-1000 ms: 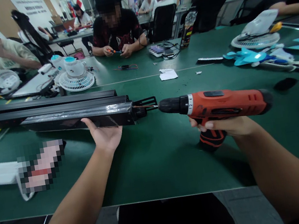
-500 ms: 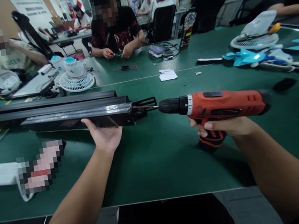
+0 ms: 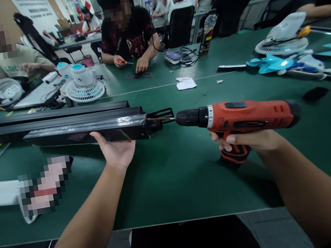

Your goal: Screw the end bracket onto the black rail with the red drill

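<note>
Lowered to the wires (image 3: 147, 75) since the earlier frame: 1 co-worker's hand (image 3: 142, 64). Over the green table (image 3: 175, 181), 1 black housing (image 3: 86, 131) is held from below by the left hand (image 3: 119, 150); 1 red drill (image 3: 249, 114) is gripped by the right hand (image 3: 250, 140), bit (image 3: 169, 119) at the housing's end.

A green tabletop (image 3: 178, 181) carries scrap paper (image 3: 186, 83) and fans (image 3: 84, 83).
</note>
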Available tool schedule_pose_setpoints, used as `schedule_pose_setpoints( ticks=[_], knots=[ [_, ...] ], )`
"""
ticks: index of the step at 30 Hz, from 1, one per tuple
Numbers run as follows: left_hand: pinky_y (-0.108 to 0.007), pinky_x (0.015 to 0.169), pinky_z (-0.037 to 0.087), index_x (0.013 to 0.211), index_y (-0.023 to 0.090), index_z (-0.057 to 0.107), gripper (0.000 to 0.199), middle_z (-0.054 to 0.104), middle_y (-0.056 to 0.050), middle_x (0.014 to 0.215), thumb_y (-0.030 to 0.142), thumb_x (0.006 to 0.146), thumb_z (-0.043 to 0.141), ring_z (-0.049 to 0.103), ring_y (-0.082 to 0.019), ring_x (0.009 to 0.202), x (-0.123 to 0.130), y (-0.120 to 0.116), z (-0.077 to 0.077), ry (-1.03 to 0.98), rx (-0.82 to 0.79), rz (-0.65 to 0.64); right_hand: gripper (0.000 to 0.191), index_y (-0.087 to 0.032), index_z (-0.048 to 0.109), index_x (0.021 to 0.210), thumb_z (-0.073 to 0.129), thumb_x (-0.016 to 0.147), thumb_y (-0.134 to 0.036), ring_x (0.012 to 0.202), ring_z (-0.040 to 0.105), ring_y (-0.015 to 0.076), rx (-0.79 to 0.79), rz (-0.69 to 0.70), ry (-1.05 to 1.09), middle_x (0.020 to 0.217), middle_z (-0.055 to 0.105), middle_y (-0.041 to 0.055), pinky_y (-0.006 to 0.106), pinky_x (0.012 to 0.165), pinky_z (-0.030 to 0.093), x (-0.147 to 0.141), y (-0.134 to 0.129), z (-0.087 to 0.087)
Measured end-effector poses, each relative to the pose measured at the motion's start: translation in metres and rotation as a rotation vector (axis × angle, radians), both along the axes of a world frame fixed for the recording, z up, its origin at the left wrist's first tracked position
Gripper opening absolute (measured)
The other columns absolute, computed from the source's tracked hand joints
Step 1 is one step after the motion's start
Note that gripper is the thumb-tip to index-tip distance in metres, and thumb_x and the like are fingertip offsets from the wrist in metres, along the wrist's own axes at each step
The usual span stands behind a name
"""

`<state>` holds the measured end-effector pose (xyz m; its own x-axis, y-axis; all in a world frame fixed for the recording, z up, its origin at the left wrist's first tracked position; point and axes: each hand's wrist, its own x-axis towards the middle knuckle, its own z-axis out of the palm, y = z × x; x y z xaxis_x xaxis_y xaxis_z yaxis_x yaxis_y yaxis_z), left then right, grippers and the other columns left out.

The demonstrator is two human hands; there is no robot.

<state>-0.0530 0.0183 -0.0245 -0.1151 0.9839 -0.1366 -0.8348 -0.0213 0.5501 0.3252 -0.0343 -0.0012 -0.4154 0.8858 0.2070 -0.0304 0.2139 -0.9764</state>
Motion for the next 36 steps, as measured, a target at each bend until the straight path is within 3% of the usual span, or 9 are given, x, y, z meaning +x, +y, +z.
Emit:
schedule_pose_setpoints(
  ticks=[6, 12, 17, 27, 36],
  knots=[
    [-0.042, 0.120, 0.062, 0.165, 0.036, 0.067, 0.085, 0.083, -0.009, 0.151, 0.093, 0.103, 0.055, 0.072, -0.034, 0.150, -0.0013, 0.0012, -0.0011, -0.010, -0.004, -0.001, 0.028, -0.022, 0.091, 0.107, 0.100, 0.094, -0.044, 0.057, 0.072, 0.0138, 0.011, 0.013, 0.036, 0.091, 0.084, 0.0053, 0.026, 0.055, 0.070, -0.0016, -0.0010, 0.0010],
    [-0.043, 0.123, 0.060, 0.167, 0.035, 0.066, 0.085, 0.082, -0.009, 0.153, 0.093, 0.104, 0.054, 0.070, -0.034, 0.153, -0.0028, 0.0017, -0.0028, -0.019, 0.004, -0.018, 0.030, -0.020, 0.090, 0.106, 0.098, 0.095, -0.047, 0.056, 0.071, 0.0155, 0.018, 0.041, -0.018, 0.075, 0.077, 0.0015, 0.027, 0.054, 0.068, 0.0005, 0.0001, 0.0033],
    [-0.044, 0.124, 0.060, 0.167, 0.035, 0.066, 0.086, 0.081, -0.009, 0.155, 0.093, 0.104, 0.054, 0.069, -0.034, 0.154, -0.0031, 0.0009, -0.0021, -0.024, -0.003, -0.021, 0.025, -0.022, 0.092, 0.108, 0.098, 0.096, -0.043, 0.058, 0.073, 0.0130, 0.019, 0.039, 0.003, 0.086, 0.082, 0.0033, 0.024, 0.057, 0.069, 0.0007, -0.0006, 0.0022],
    [-0.045, 0.126, 0.058, 0.165, 0.031, 0.068, 0.086, 0.078, -0.010, 0.161, 0.091, 0.106, 0.054, 0.063, -0.036, 0.162, -0.0007, 0.0018, -0.0004, -0.042, -0.014, 0.011, 0.028, -0.021, 0.091, 0.105, 0.099, 0.095, -0.046, 0.057, 0.073, 0.0139, 0.023, 0.037, -0.015, 0.085, 0.082, 0.0041, 0.025, 0.057, 0.070, 0.0005, 0.0004, 0.0035],
    [-0.047, 0.127, 0.058, 0.169, 0.034, 0.064, 0.086, 0.079, -0.010, 0.159, 0.091, 0.105, 0.056, 0.065, -0.037, 0.160, -0.0076, 0.0058, -0.0095, -0.044, 0.023, -0.042, 0.025, -0.023, 0.090, 0.106, 0.099, 0.094, -0.043, 0.057, 0.071, 0.0128, 0.012, 0.021, -0.004, 0.094, 0.084, 0.0047, 0.026, 0.058, 0.070, -0.0002, -0.0006, 0.0030]
  ],
)
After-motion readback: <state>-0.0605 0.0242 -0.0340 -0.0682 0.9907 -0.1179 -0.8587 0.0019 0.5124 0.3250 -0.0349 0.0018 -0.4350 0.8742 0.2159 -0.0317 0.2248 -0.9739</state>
